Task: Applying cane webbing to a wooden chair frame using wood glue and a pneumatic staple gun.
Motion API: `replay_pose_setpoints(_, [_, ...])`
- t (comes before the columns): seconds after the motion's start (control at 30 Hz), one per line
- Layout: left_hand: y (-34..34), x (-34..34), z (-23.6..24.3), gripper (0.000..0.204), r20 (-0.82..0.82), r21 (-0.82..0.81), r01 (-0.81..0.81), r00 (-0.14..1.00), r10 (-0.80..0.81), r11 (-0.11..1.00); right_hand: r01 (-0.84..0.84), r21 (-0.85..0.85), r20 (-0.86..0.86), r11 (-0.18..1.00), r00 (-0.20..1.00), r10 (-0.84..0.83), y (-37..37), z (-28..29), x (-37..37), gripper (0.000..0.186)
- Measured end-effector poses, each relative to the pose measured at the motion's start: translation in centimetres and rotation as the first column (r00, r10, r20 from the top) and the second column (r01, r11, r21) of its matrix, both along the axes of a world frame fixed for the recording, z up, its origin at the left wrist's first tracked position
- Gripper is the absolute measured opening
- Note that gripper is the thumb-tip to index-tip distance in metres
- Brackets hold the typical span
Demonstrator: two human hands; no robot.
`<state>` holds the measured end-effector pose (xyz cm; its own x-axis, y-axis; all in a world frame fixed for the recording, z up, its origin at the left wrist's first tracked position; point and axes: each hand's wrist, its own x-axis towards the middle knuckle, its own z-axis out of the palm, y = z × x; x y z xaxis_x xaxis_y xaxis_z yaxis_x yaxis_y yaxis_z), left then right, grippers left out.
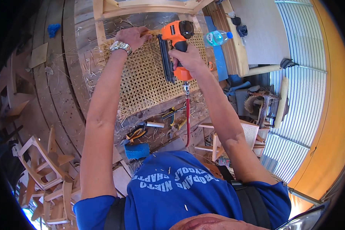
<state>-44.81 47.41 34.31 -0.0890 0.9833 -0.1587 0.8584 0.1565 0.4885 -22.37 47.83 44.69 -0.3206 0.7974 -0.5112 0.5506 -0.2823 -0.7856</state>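
Observation:
A sheet of woven cane webbing [136,86] lies over the near part of a pale wooden frame [99,28]. My left hand [131,38], with a metal-band watch at the wrist, rests on the far edge of the webbing, its thumb and fingers apart. My right hand [189,59] is wrapped round the black grip of an orange and black pneumatic nail gun [175,32]. The gun's nose points toward the webbing's far edge, just right of my left fingers; whether it touches is unclear. A red air hose [188,122] runs from the gun's base toward me.
Yellow-black pliers [136,133], pruner-like cutters [176,126] and a blue sponge [137,151] lie nearer me among cane scraps. A water bottle [217,38] lies at the right. Wooden chair frames [42,161] are piled at the left, and a small wooden frame [216,147] stands at the right.

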Motion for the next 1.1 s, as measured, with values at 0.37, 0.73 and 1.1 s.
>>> replay_pose_setpoints(0.37, [-0.1, -0.2, -0.4, 0.047, 0.018, 0.035, 0.017, 1.000, -0.018, 0.999, 0.000, -0.035, 0.059, 0.999, 0.998, 0.002, -0.1, -0.1, -1.4, 0.015])
replay_pose_setpoints(0.73, [0.0, 0.0, 0.4, 0.049, 0.008, 0.010, 0.028, 1.000, -0.028, 1.000, 0.006, -0.008, 0.141, 1.000, 0.990, -0.005, 0.3, -1.2, -2.0, 0.011])
replay_pose_setpoints(1.1, [0.1, -0.4, -0.2, 0.042, 0.008, 0.001, -0.033, 0.999, 0.033, 0.999, -0.024, -0.020, -0.018, 1.000, 1.000, 0.024, -1.2, 0.1, -1.3, 0.012])
